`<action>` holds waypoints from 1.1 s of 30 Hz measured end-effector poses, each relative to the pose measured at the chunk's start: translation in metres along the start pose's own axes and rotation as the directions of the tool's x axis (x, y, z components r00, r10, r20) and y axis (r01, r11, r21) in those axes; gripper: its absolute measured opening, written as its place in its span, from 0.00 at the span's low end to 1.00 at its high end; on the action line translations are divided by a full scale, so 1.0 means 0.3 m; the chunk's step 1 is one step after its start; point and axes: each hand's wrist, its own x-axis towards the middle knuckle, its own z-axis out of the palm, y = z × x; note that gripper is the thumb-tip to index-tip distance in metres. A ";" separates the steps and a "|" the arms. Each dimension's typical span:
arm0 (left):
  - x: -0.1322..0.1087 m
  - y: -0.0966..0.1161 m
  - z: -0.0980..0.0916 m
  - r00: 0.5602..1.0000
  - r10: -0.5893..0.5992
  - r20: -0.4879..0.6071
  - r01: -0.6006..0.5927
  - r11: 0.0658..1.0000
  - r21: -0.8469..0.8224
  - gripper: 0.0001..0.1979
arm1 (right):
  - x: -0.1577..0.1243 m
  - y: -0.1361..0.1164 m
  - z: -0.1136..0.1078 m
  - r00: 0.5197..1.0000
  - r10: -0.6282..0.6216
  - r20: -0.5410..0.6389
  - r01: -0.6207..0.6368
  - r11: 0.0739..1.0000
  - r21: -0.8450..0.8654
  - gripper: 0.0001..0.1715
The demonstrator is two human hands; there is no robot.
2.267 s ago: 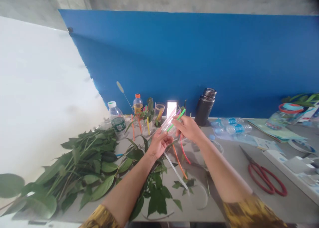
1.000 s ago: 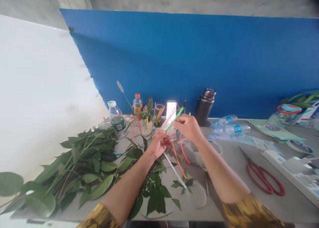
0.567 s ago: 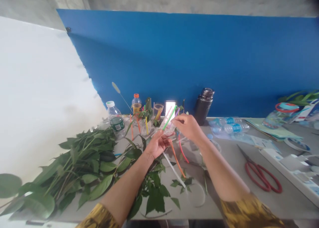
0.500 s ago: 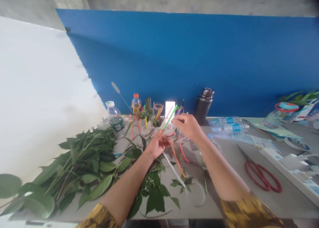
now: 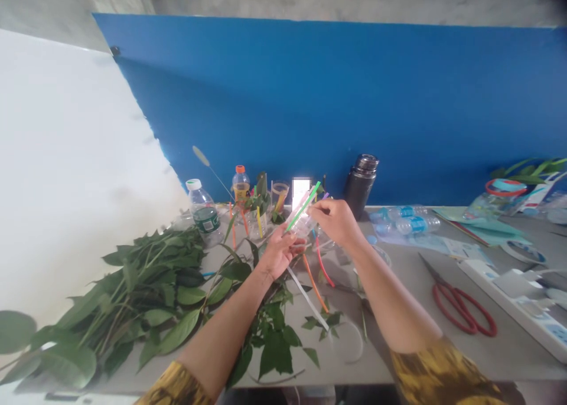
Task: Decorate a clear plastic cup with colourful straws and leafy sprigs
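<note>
My left hand [image 5: 282, 252] is closed around a clear plastic piece, perhaps a cut bottle or cup [image 5: 302, 223]. A green strip [image 5: 305, 204] slants up along its side. At the right of the plastic piece, my right hand [image 5: 335, 221] pinches near its edge; what lies between the fingertips is too small to make out. Below the hands, an orange strip [image 5: 314, 284], a white strip [image 5: 309, 299] and a red strip [image 5: 325, 263] extend over the table. Behind the plastic piece stands a bright phone screen [image 5: 302, 188].
Leafy branches [image 5: 150, 287] cover the left side, with cut leaves [image 5: 277, 340] in front. A green-labelled bottle [image 5: 206, 216], an orange-capped bottle [image 5: 240, 186] and a black thermos [image 5: 361, 183] stand behind. Red-handled scissors [image 5: 463, 307], small bottles [image 5: 416, 224] and a power strip [image 5: 500, 301] lie right.
The green strip is tilted slightly farther to the right and stands out more clearly. Both hands have stayed nearly in place; the whole view has shifted a little.
</note>
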 end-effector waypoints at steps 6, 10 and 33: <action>0.000 0.010 0.002 1.000 0.004 -0.031 -0.004 1.000 -0.002 0.27 | -0.001 0.007 0.012 1.000 -0.008 0.021 0.008 0.999 -0.034 0.13; -0.003 0.013 0.005 1.000 -0.002 -0.020 0.002 1.000 0.003 0.24 | -0.001 0.015 0.012 0.997 -0.062 0.051 0.065 0.997 -0.042 0.15; 0.000 0.035 -0.011 0.988 -0.143 -0.053 0.124 0.953 -0.276 0.11 | -0.171 0.138 0.099 0.753 0.207 0.624 0.264 0.773 -0.576 0.18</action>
